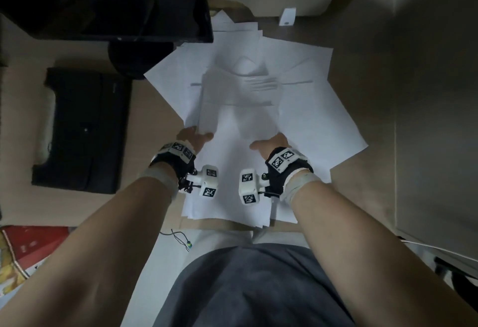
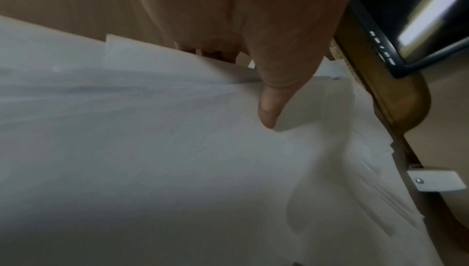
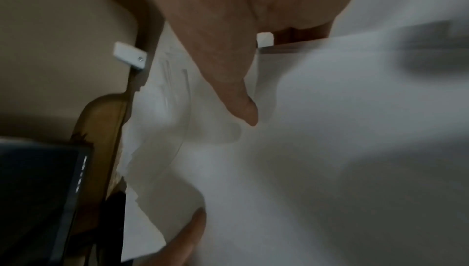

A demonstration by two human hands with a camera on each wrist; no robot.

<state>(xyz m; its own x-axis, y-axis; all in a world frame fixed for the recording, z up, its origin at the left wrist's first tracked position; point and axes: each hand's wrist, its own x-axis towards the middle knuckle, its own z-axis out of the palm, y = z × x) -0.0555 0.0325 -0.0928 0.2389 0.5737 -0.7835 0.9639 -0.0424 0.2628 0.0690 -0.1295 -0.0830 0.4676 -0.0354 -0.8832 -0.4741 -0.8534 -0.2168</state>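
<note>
Many white paper sheets (image 1: 305,109) lie fanned out over a wooden desk (image 1: 155,119). My left hand (image 1: 194,136) holds the left edge of a middle bundle of sheets (image 1: 232,124), and my right hand (image 1: 271,144) holds its right edge. In the left wrist view the thumb (image 2: 269,110) presses on top of the paper (image 2: 152,150) while the fingers go under it, out of sight. The right wrist view shows the same: the thumb (image 3: 243,106) on top of the paper (image 3: 330,150), the fingers hidden below. The bundle buckles upward at its far end (image 1: 248,78).
A black monitor (image 1: 116,3) on a round base (image 1: 139,57) stands at the back left. Left of the papers lies a flat black case (image 1: 82,130). A small white box (image 1: 287,17) sits at the back. A red packet (image 1: 33,244) lies at the lower left.
</note>
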